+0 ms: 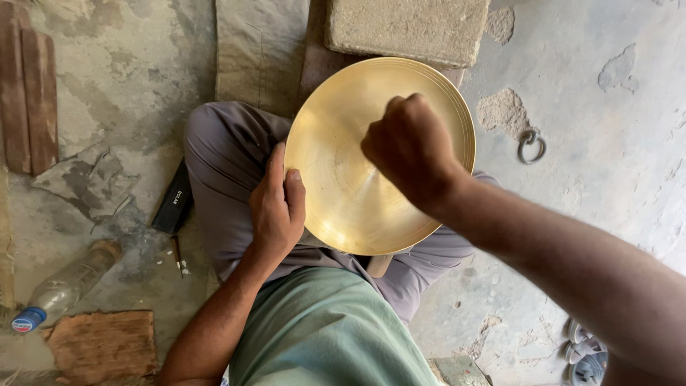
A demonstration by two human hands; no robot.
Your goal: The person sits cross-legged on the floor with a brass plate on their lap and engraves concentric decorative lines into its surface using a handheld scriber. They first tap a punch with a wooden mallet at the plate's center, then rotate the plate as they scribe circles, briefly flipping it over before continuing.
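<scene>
The left hand (275,207) lies flat against the left rim of a round brass plate (343,193), fingers together and thumb along the edge, steadying it rather than clasping it; the plate rests tilted on the person's lap, over the grey trousers (221,164), with its far rim near a rough stone block (407,28). At the far left of the concrete floor (614,164) two reddish wooden strips (28,93) lie side by side. Below them, at the lower left edge, an empty clear plastic bottle (61,289) with a blue cap lies on its side; whether it carries a label cannot be made out. Just beside it sits a worn brown board (103,343). A flat black case (174,200) with small white lettering pokes out from under the left thigh, partly hidden. The plate is shallow, golden and matte-bright, with fine concentric rings near its rim and a soft sheen across the middle. The right hand (411,146) is curled into a fist over the plate's centre; what it grips, if anything, is hidden beneath the knuckles. Right of the plate a metal ring (532,145) is set in the floor. At the lower right corner grey sandals (586,354) are cut off by the edge.
</scene>
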